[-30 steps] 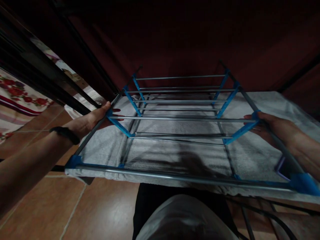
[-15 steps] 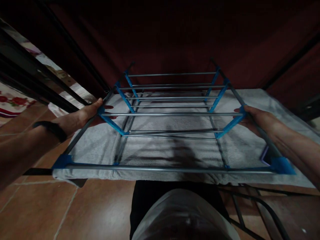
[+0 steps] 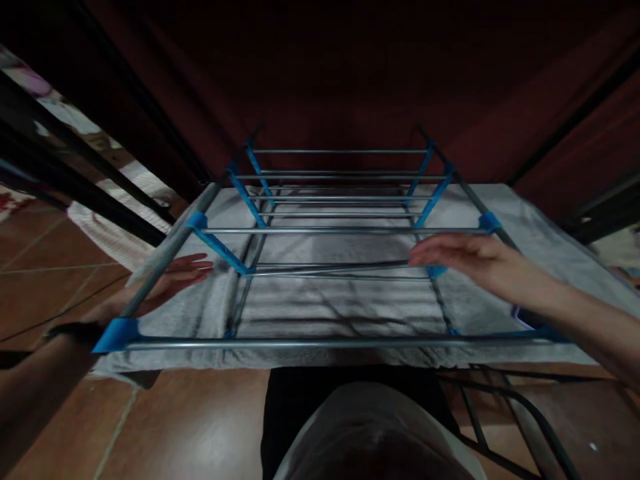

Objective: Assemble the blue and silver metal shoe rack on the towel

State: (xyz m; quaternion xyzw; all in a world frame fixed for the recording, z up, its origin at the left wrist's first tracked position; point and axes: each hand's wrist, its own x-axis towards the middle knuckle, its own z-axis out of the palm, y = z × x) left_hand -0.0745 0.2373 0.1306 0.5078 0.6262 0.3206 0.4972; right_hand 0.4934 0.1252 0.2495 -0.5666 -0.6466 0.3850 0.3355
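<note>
A rack of grey metal tubes (image 3: 325,343) with blue plastic joints stands on a grey fleecy cloth (image 3: 320,307). Its tiers recede towards a dark red panel. My left hand (image 3: 175,283) is at the rack's left side, partly behind a side tube, with fingers stretched out and holding nothing. Over the rack's right part, my right hand (image 3: 465,259) reaches inward with straight fingers and covers some of a blue joint piece. Its fingertips are by the end of a lower crossbar; whether they touch it I cannot tell.
A phone-like dark object (image 3: 527,319) lies on the cloth at right, partly behind my forearm. Black metal bars (image 3: 100,167) run along the left, with a striped white cloth (image 3: 115,217) beyond. A black metal frame (image 3: 525,407) stands at lower right above the tiled floor (image 3: 200,413).
Both hands have let go of the rack's side joints. My left hand has dropped lower and nearer to me; my right hand has moved inward over the rack. The rack looks nearly unmoved.
</note>
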